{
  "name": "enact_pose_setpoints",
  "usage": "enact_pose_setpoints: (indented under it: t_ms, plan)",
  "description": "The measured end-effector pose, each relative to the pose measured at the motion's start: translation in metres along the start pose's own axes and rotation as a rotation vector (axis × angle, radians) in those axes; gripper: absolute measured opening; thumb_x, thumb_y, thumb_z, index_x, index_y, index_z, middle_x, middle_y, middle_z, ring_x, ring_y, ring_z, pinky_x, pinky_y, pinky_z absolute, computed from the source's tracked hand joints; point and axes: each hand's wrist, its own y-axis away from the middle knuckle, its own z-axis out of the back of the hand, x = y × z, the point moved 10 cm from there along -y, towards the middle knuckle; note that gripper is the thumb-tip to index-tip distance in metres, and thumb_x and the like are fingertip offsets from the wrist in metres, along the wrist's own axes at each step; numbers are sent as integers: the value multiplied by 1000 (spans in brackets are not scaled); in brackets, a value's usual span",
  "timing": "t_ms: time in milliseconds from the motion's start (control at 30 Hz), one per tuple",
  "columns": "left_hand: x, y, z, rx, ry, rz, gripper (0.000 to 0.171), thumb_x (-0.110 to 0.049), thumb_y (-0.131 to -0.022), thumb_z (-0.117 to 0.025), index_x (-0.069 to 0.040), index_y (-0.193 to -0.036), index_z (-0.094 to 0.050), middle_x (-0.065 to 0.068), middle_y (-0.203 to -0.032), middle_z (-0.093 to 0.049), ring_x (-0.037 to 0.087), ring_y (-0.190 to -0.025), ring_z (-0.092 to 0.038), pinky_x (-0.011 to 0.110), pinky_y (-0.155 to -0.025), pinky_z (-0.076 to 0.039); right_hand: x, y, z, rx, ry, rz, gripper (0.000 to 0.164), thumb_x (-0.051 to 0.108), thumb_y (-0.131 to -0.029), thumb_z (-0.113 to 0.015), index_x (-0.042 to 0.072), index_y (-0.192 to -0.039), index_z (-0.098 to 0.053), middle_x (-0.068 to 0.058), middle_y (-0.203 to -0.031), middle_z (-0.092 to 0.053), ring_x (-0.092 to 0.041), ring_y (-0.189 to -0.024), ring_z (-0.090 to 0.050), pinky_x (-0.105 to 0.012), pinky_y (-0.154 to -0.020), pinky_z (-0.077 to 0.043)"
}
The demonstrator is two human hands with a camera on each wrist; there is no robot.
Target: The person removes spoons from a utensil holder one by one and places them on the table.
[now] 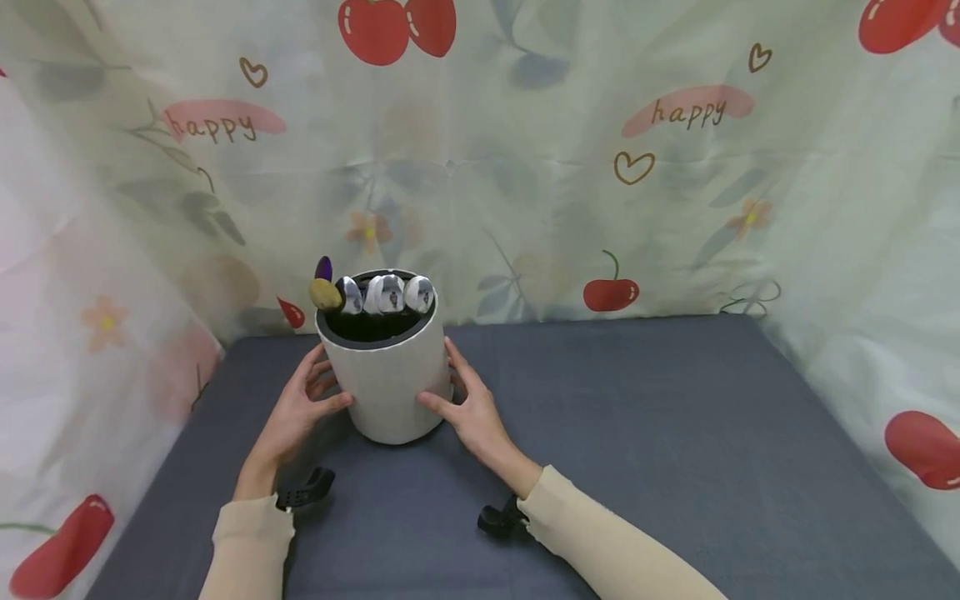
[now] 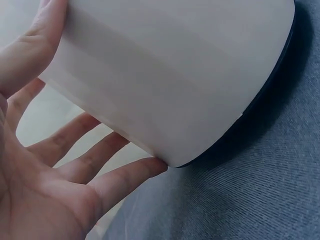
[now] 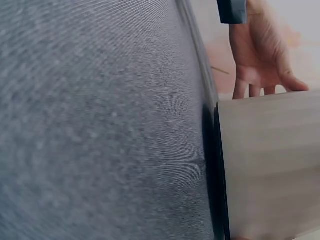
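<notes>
A white cylindrical utensil holder [image 1: 390,387] with a dark inside stands upright on the left part of the table. Several shiny silver spoons [image 1: 388,294] poke out of its top, beside a gold spoon-shaped end [image 1: 325,294] and a purple one [image 1: 324,268]. My left hand [image 1: 292,412] grips the holder's left side, thumb in front and fingers behind. From the right, my right hand [image 1: 476,417] holds it the same way. In the left wrist view, the fingertips touch the white wall [image 2: 175,75] near its dark bottom rim. Whether that rim rests fully on the cloth I cannot tell.
Dark grey cloth covers the table [image 1: 637,450]. Behind and at both sides hangs a pale curtain [image 1: 510,208] printed with cherries, hearts and "happy". Black wrist cameras [image 1: 498,521] sit below both wrists, close to the tabletop.
</notes>
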Motion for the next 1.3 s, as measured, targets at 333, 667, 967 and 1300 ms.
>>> enact_pose_setpoints:
  t_ms: [333,667,967,1300]
  plan:
    - [10,-2,-1,-8,26,-12,102,-10,-96,-77,-24,-169,-7,20,-169,-20,44,-153,-25,69,-116,-28,-9,1,-3,15,3,14,90,32,-93,-81,31,-166,-27,-11,-164,-37,-36,-148,-40,-54,-118,-37]
    - [10,-1,-2,13,3,13,105,-14,-96,-78,-27,-168,-4,19,-170,-15,44,-155,-17,73,-116,-21,-12,0,-2,49,25,-13,91,31,-94,-80,37,-166,-24,-9,-163,-38,-38,-147,-42,-55,-114,-42]
    - [-33,5,6,-99,14,-156,92,-12,-101,-69,-36,-166,-8,15,-168,-17,40,-155,-20,69,-117,-25,-5,-3,12,45,57,2,89,35,-94,-80,37,-165,-27,-6,-170,-27,-41,-151,-34,-58,-112,-42]
    - [-82,21,9,-351,-66,-367,69,-11,-105,-62,-21,-164,-27,10,-160,-36,26,-150,-33,43,-124,-28,18,-8,33,36,46,53,82,33,-95,-78,32,-164,-32,-8,-165,-37,-33,-151,-36,-49,-118,-37]
